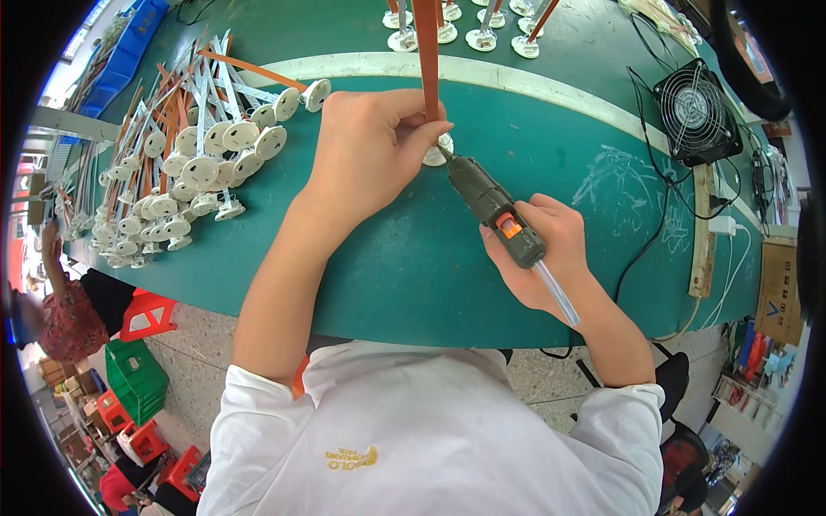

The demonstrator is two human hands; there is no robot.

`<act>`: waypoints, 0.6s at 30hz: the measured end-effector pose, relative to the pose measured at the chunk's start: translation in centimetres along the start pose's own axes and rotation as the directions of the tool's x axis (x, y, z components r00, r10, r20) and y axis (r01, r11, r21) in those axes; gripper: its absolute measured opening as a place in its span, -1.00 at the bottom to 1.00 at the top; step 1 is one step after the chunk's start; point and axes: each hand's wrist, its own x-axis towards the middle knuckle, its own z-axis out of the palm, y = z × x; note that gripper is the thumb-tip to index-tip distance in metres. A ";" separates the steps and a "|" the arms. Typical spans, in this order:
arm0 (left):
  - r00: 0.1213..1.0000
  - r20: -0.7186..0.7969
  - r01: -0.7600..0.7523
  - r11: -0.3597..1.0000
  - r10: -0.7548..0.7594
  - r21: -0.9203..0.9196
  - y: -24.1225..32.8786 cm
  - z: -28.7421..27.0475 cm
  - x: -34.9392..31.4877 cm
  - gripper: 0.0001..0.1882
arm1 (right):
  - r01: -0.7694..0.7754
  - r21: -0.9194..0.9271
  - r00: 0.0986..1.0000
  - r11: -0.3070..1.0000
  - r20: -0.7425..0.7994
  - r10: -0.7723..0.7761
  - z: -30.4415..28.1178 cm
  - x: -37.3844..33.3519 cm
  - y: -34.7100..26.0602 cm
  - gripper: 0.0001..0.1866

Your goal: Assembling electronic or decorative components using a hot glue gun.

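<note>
My left hand pinches an upright orange-brown strip near its lower end. At the foot of that strip is a white round base, partly hidden by my fingers. My right hand grips a dark green glue gun with an orange switch. A clear glue stick sticks out of its back end. The gun's nozzle points at the white base, close to the strip's foot; whether it touches cannot be made out.
A heap of strips with white round bases lies on the left of the green table. Several similar pieces stand upright at the back. A black fan, cables and a power strip are on the right. Another person is at far left.
</note>
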 end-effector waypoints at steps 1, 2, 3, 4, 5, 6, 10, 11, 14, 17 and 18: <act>1.000 0.003 0.000 1.000 0.000 0.005 -0.1 0.0 -0.1 -0.91 | 0.002 0.002 1.000 1.000 0.001 -0.002 0.0 0.0 0.1 -0.84; 1.000 0.001 0.001 1.000 -0.001 0.007 -0.1 0.0 -0.1 -0.91 | 0.014 -0.014 1.000 1.000 0.009 -0.014 -0.1 -0.1 0.1 -0.83; 1.000 0.000 0.002 1.000 -0.002 -0.001 -0.1 0.0 -0.2 -0.91 | 0.025 -0.031 1.000 0.999 0.017 -0.025 -0.1 -0.1 0.2 -0.82; 1.000 -0.001 0.002 1.000 -0.002 -0.010 -0.1 -0.1 -0.2 -0.91 | 0.028 -0.030 0.999 0.999 0.017 -0.027 -0.2 -0.1 0.1 -0.82; 1.000 -0.002 0.002 1.000 -0.002 -0.009 -0.1 -0.1 -0.2 -0.91 | 0.028 -0.026 0.999 0.999 0.025 -0.028 -0.3 -0.1 0.0 -0.81; 1.000 0.000 0.005 1.000 -0.005 -0.011 -0.1 -0.1 -0.1 -0.91 | 0.029 -0.022 0.999 0.999 0.032 -0.028 -0.4 -0.1 0.0 -0.80; 1.000 0.001 0.002 1.000 -0.001 -0.022 -0.2 -0.1 -0.2 -0.92 | 0.027 0.007 0.999 1.000 0.025 -0.027 -0.4 0.1 -0.1 -0.81; 1.000 0.001 0.000 1.000 0.000 -0.023 -0.2 -0.1 -0.2 -0.92 | -0.012 0.018 0.999 1.000 0.053 0.011 -0.5 0.0 -0.1 -0.82; 1.000 -0.001 0.005 1.000 -0.005 -0.007 -0.1 -0.2 -0.3 -0.92 | -0.065 0.068 0.994 0.996 0.089 0.059 -0.8 0.0 -0.5 -0.83; 1.000 -0.009 -0.021 1.000 0.021 -0.009 -0.2 -0.2 -0.4 -0.92 | -0.094 0.089 0.991 0.992 0.105 0.084 -1.2 0.0 -1.0 -0.85; 0.999 -0.012 -0.035 0.999 0.035 -0.009 -0.1 -0.3 -0.5 -0.92 | -0.108 0.070 0.989 0.992 0.111 0.100 -1.3 0.0 -1.1 -0.86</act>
